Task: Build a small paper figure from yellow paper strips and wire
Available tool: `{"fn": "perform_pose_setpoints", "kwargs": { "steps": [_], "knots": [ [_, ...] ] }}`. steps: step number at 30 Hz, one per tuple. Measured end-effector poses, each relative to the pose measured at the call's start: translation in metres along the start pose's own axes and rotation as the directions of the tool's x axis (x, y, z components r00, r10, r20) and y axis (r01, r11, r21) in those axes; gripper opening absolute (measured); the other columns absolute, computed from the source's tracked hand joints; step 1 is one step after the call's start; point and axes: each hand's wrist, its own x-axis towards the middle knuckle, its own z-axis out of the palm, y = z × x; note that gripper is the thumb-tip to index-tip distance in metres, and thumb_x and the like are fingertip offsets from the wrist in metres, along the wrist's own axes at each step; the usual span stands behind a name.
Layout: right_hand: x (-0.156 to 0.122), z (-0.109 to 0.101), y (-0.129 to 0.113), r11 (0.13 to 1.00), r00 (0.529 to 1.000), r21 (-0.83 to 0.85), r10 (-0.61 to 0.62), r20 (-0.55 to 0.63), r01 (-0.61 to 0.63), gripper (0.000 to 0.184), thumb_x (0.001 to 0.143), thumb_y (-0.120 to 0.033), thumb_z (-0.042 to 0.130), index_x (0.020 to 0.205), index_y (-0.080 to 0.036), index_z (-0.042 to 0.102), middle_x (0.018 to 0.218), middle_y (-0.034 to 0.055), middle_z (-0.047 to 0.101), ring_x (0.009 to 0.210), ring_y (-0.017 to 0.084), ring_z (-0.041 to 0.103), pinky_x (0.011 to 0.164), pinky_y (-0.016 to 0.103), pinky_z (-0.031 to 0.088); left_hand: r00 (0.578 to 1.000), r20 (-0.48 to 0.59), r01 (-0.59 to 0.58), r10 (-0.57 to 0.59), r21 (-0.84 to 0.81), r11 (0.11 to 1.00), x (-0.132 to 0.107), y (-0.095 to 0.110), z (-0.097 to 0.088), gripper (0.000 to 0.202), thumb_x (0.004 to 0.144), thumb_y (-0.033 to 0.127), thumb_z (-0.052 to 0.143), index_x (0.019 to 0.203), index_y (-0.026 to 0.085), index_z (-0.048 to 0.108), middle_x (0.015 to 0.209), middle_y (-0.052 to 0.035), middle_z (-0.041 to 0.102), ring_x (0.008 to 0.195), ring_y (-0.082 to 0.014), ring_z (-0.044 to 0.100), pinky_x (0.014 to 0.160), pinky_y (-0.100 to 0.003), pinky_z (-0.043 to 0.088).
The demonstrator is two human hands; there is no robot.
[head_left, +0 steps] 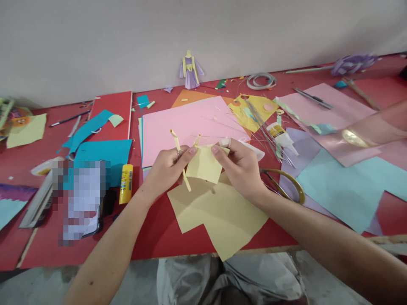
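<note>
My left hand (pixel 167 167) and my right hand (pixel 240 167) together pinch a small yellow paper piece (pixel 203 166) above the red table (pixel 152 237). The left hand also holds a thin rolled yellow paper stick (pixel 178 146) that runs up and to the left and pokes out below the fingers. A second short yellow strip (pixel 197 140) stands up at the paper's top edge. A larger cut yellow sheet (pixel 219 216) lies on the table right under the hands. Behind them lies a pink sheet (pixel 187 123).
A yellow glue stick (pixel 126 183) and blue paper (pixel 104 154) lie left. A glue bottle (pixel 281 135), thin wires (pixel 267 127), scissors (pixel 286 182) and pale blue paper (pixel 346 186) lie right. A purple paper doll (pixel 190 70) stands at the wall. Another person's arm with a bangle (pixel 352 137) reaches in from the right.
</note>
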Motion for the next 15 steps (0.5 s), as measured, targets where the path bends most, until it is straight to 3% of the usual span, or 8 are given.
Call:
{"fn": "perform_pose_setpoints", "kwargs": {
  "steps": [8, 15],
  "knots": [
    [-0.0033, -0.0016, -0.0012, 0.996, 0.994, 0.037, -0.082, -0.066, 0.085, 0.021, 0.093, -0.033, 0.056, 0.076, -0.020, 0.055, 0.062, -0.0042, 0.040, 0.053, 0.009, 0.035, 0.047, 0.024, 0.029, 0.998, -0.055, 0.034, -0.042, -0.139, 0.990, 0.0002, -0.0003, 0.0036, 0.050, 0.095, 0.055, 0.044, 0.061, 0.018, 0.049, 0.044, 0.0050, 0.049, 0.031, -0.0057, 0.045, 0.032, -0.016, 0.035],
    [-0.0044, -0.0043, -0.0055, 0.980, 0.966, -0.077, -0.194, -0.170, 0.183, 0.026, 0.095, -0.036, 0.052, 0.073, -0.021, 0.050, 0.060, -0.0042, 0.035, 0.052, 0.009, 0.033, 0.046, 0.025, 0.028, 0.999, 0.049, 0.023, -0.017, -0.129, 0.991, -0.0013, -0.0001, 0.0064, 0.041, 0.092, 0.042, 0.056, 0.059, 0.017, 0.048, 0.048, 0.0057, 0.051, 0.030, -0.0040, 0.045, 0.032, -0.015, 0.034]
  ]
}}
